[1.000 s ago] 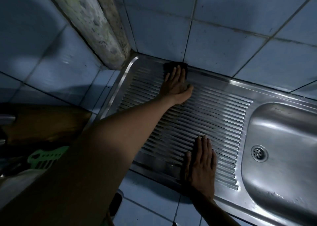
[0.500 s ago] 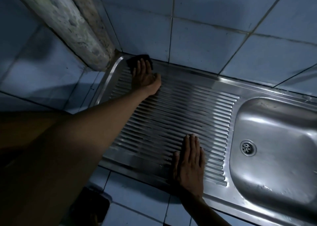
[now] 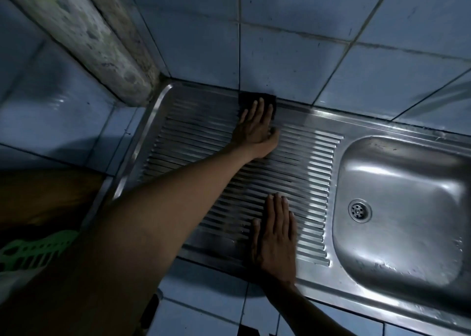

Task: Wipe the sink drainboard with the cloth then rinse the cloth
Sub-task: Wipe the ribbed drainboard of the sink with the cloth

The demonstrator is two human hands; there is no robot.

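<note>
A ribbed steel drainboard (image 3: 193, 142) lies left of the sink basin (image 3: 405, 208). A dark cloth (image 3: 251, 98) sits on the drainboard's far rim, against the tiled wall. My left hand (image 3: 256, 128) presses flat on the cloth, fingers straight and pointing at the wall, so most of the cloth is hidden. My right hand (image 3: 275, 233) rests flat on the near part of the drainboard with its fingers straight and nothing held.
A rough concrete post (image 3: 96, 37) meets the drainboard's far left corner. Blue tiles (image 3: 293, 55) cover the wall and counter. The basin's drain (image 3: 359, 210) is right of my right hand. A green perforated plastic item (image 3: 33, 251) lies at the lower left.
My left hand slid the cloth left into the far corner, then back right along the far rim. My right hand stayed planted on the near ribs.
</note>
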